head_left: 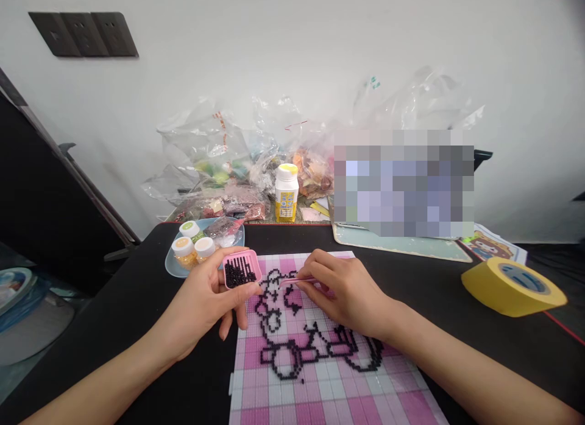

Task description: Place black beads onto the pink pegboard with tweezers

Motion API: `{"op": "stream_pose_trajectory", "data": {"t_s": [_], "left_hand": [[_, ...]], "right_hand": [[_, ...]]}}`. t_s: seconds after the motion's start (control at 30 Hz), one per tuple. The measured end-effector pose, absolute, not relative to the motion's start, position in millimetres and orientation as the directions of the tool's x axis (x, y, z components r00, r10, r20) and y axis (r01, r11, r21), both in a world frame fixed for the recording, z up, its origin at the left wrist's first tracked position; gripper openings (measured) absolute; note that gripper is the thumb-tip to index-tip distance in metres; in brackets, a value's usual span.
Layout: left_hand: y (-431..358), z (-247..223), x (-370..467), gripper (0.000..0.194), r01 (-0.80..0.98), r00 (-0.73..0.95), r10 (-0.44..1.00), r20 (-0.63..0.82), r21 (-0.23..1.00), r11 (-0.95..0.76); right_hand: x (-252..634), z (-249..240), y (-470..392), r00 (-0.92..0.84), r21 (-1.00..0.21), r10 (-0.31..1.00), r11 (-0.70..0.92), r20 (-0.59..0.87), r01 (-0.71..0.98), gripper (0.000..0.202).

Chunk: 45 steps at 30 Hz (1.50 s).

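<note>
My left hand (pixel 212 291) holds a small pink tray (pixel 253 259) of black beads (pixel 238 275), tilted slightly towards me. In my right hand (pixel 340 285) a pair of pink tweezers (pixel 296 280) is pinched between thumb and fingers. Their tips point left, over the upper part of a pink and white checked pegboard (pixel 274 407). Rows of black beads on this board form an outline (pixel 286 376) of rounded shapes. Whether the tweezer tips grip a bead is too small to tell.
Left of the board, a blue plate (pixel 172 268) carries small lidded jars (pixel 183 247) and a plastic bag. A white and yellow bottle (pixel 287 193) stands behind, before several bags of beads (pixel 214 169). A yellow tape roll (pixel 484 288) lies at right, near a pale blue board (pixel 397 241).
</note>
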<state>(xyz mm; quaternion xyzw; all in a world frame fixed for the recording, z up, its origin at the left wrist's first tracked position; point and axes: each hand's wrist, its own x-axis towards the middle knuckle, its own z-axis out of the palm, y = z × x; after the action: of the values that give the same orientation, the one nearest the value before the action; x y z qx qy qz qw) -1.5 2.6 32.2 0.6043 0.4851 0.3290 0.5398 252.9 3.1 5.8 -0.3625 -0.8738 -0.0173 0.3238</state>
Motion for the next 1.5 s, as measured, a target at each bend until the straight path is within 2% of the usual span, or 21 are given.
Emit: {"op": "stream_pose_trajectory", "data": {"t_s": [1.17, 1.5], "left_hand": [[1.4, 36.9, 1.1, 0.060, 0.251, 0.332, 0.931, -0.154, 0.965, 0.070], [0.7, 38.1, 2.7, 0.059, 0.225, 0.334, 0.932, -0.142, 0.972, 0.067]], "right_hand": [[249.1, 2.3, 3.7, -0.527, -0.180, 0.609, 0.738, 0.593, 0.650, 0.021], [251.7, 4.3, 3.9, -0.519, -0.180, 0.650, 0.703, 0.555, 0.688, 0.024]]}}
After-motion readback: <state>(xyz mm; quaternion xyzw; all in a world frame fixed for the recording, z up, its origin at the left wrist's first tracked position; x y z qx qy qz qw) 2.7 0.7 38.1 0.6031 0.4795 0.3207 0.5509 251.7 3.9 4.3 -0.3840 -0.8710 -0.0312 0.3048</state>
